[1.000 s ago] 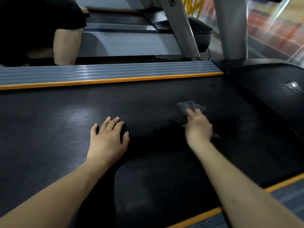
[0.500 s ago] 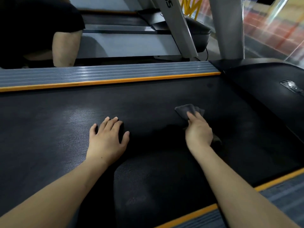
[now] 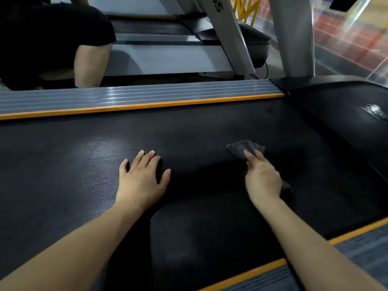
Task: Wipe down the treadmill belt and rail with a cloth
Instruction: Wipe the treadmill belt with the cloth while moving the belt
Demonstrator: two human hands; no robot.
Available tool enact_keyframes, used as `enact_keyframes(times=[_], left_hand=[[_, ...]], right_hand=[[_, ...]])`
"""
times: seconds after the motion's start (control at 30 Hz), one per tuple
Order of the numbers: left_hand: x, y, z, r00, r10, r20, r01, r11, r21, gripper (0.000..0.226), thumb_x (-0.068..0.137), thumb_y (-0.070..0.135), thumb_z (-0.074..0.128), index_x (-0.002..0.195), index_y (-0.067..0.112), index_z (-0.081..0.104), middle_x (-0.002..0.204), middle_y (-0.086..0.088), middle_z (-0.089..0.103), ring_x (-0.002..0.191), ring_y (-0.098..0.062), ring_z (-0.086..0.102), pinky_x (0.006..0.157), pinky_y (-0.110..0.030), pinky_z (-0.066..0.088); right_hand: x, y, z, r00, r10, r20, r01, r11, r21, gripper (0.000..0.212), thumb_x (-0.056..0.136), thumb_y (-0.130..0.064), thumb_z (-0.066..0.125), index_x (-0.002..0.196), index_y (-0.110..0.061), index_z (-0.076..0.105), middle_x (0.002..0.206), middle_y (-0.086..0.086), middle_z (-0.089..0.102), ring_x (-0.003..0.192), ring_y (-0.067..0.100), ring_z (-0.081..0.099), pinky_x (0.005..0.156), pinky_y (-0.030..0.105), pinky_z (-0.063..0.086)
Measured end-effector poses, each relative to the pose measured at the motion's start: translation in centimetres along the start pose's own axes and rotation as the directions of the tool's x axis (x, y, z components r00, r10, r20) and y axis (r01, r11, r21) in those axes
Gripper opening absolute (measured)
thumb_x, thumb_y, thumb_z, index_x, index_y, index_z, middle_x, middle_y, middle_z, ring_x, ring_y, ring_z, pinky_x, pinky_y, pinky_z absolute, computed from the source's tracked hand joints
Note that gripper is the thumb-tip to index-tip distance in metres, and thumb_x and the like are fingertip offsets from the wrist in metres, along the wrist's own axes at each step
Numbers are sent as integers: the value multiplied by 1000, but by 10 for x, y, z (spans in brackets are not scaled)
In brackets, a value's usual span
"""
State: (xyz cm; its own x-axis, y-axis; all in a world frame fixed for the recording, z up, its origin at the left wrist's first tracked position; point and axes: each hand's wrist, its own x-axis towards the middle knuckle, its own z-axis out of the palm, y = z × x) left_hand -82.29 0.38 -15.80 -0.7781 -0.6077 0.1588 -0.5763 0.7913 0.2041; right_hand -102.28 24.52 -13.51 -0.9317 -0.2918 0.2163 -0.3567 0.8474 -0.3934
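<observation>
The black textured treadmill belt fills the middle of the head view. A grey ribbed side rail with an orange edge runs along its far side, and a second rail shows at the lower right. My right hand presses a dark grey cloth flat on the belt, fingers on top of it; part of the cloth is hidden under the palm. My left hand rests flat on the belt to the left, fingers spread, holding nothing.
The black motor cover rises at the right end of the belt, with a grey upright post behind it. Another person's leg and dark shorts stand beyond the far rail, next to a second treadmill.
My right hand with the cloth has slid slightly toward me and to the right on the belt. My left hand has stayed in place.
</observation>
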Motion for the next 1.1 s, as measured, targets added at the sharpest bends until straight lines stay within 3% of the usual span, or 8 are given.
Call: enact_keyframes(times=[0.1,0.23,0.33,0.47,0.63,0.73,0.87,1.1], left_hand=[[0,-1,1,1000,7,7,-7,1000,10,67,95,67,25,147,29,44,161,8,34,154,-14,14,123,-53,11],[0,-1,-1,1000,12,0,-12,1000,5,73,92,65,16,147,29,46,161,7,35,154,-14,17,121,-53,14],[-2,0,-2,1000,15,3,-15,1000,-1,74,91,64,15,148,29,46,161,7,35,153,-15,17,121,-53,14],[-2,1,-3,1000,4,10,-4,1000,-8,71,93,65,19,148,29,45,161,7,34,154,-15,16,122,-53,11],[-1,0,-2,1000,16,17,-16,1000,-10,64,97,64,27,147,30,45,161,5,35,154,-17,16,122,-55,11],[-3,2,-4,999,36,6,-36,999,-16,64,96,64,25,145,30,48,158,6,40,152,-19,21,121,-55,15],[-17,1,-13,996,90,-7,-90,995,-37,70,92,63,20,141,29,54,153,8,47,148,-15,31,118,-45,24],[-51,2,-43,973,137,186,-145,989,31,69,89,73,26,147,41,44,160,14,33,150,-14,23,118,-42,26]], right_hand=[[-27,-50,21,998,-6,-62,5,1000,-18,48,91,-9,51,133,-32,60,147,-2,49,129,25,52,99,37,45],[-94,-106,49,889,-458,18,453,884,115,48,85,-10,62,128,-31,63,137,-1,59,122,25,59,97,37,52],[-71,-75,36,809,-587,40,568,797,203,45,88,-16,60,129,-33,63,139,-4,58,125,18,57,101,30,48],[-12,8,5,976,-212,43,210,976,61,47,94,-17,54,134,-41,56,149,-12,47,129,18,53,103,33,44],[-19,-20,13,994,71,-79,-76,996,-53,48,94,-11,48,137,-31,56,150,-1,46,129,26,50,100,37,44],[-73,-84,42,972,-234,-13,234,972,-15,53,89,-8,53,137,-29,55,146,3,51,128,27,51,101,37,46],[-82,-78,30,799,-597,75,569,790,228,47,88,-16,65,132,-32,61,141,-2,56,127,18,54,104,29,45],[-14,13,-11,999,32,33,-29,997,-71,44,99,-21,48,141,-34,50,154,-5,39,128,27,50,98,40,45]])
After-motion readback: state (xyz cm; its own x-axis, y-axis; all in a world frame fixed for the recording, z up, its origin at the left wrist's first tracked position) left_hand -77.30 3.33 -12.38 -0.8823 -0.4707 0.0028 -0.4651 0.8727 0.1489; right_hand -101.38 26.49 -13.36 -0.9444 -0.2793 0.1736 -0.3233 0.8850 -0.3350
